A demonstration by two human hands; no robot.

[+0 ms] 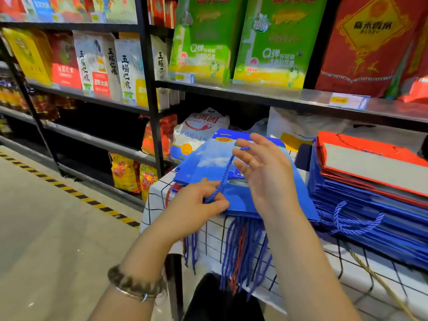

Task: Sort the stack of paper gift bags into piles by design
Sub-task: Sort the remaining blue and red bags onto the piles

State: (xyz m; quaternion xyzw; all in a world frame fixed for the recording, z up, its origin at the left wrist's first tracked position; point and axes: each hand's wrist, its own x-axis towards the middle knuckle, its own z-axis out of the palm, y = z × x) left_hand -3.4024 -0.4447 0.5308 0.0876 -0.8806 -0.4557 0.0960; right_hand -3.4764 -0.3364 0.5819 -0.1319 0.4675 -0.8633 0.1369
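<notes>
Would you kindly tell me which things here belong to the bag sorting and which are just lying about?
Job: blue paper gift bag; its blue twisted cord handle, pinched by the left hand, touching the right hand; stack of red and blue paper bags.
Lying about: white printed sack; green printed packs; red pack with a gold diamond.

Shelf [278, 98] overhead; mixed stack [370, 181] blocks right.

Blue gift bag [208, 163]: flat atop a pile at the table's [157, 200] left edge.
Cord handle [225, 172]: blue, pinched low by left hand [199, 202], running up to the spread fingers of right hand [264, 177].
Mixed stack [370, 205]: red bags over blue, table's right side.
</notes>
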